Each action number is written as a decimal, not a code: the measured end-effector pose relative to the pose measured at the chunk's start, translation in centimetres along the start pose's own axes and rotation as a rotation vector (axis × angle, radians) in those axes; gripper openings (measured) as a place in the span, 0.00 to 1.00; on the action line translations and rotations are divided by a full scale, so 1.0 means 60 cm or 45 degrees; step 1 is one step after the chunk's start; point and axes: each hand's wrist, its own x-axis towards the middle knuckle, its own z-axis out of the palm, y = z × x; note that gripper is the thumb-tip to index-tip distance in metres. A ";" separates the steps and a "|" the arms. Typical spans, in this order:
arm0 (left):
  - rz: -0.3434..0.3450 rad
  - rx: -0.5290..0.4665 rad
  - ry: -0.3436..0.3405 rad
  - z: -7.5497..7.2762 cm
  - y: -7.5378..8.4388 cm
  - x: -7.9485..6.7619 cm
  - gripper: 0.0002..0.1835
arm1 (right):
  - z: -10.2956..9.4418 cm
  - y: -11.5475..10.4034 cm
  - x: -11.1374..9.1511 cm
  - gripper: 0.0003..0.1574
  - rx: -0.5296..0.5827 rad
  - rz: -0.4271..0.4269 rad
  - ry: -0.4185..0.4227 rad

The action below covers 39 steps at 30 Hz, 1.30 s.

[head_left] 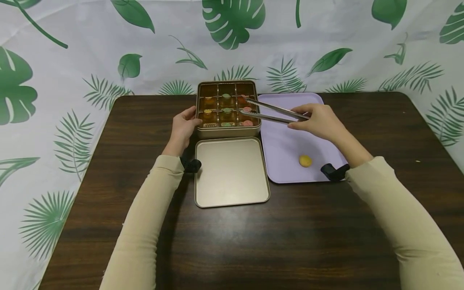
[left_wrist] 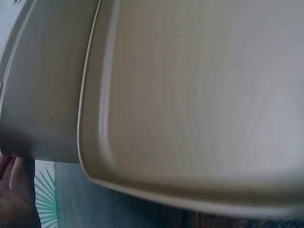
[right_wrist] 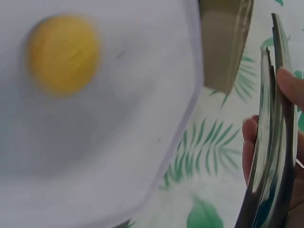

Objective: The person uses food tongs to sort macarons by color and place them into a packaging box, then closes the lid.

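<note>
A square gold tin (head_left: 229,132) holds a divided insert with yellow, green and pink macarons (head_left: 248,123) in its compartments. My left hand (head_left: 182,128) grips the tin's left side, thumb at the front corner of the rim. With my right hand (head_left: 319,121) I hold metal tongs (head_left: 279,109) between thumb and fingers. Their arms are parted, and the tips reach over the tin's right column, by the pink macarons. On the lilac tray (head_left: 286,169) at the right lies one yellow macaron (head_left: 305,161). The right wrist view shows it blurred (right_wrist: 64,54).
The tin's lid (head_left: 232,173) lies flat in front of the tin, its raised rim upward. The tray stands close along the right of tin and lid. Behind the dark wooden table (head_left: 232,245) hangs a leaf-patterned cloth (head_left: 159,36).
</note>
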 end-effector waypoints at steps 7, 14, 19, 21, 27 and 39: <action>0.008 -0.010 0.000 -0.001 -0.001 0.000 0.31 | -0.009 0.054 -0.043 0.36 -0.052 0.054 -0.035; 0.009 -0.005 -0.004 0.000 -0.001 -0.001 0.31 | -0.007 0.106 -0.078 0.35 -0.087 0.073 -0.019; 0.019 -0.005 -0.003 -0.001 -0.002 -0.002 0.31 | -0.007 0.140 -0.102 0.38 -0.080 0.102 -0.030; 0.021 -0.006 -0.004 -0.002 -0.002 -0.001 0.31 | -0.008 0.153 -0.111 0.39 -0.080 0.125 -0.038; 0.027 -0.001 -0.008 -0.002 -0.001 0.001 0.31 | -0.012 0.189 -0.136 0.41 -0.087 0.170 -0.054; 0.027 -0.001 -0.006 -0.001 0.000 -0.003 0.31 | -0.022 0.233 -0.170 0.34 -0.123 0.168 -0.057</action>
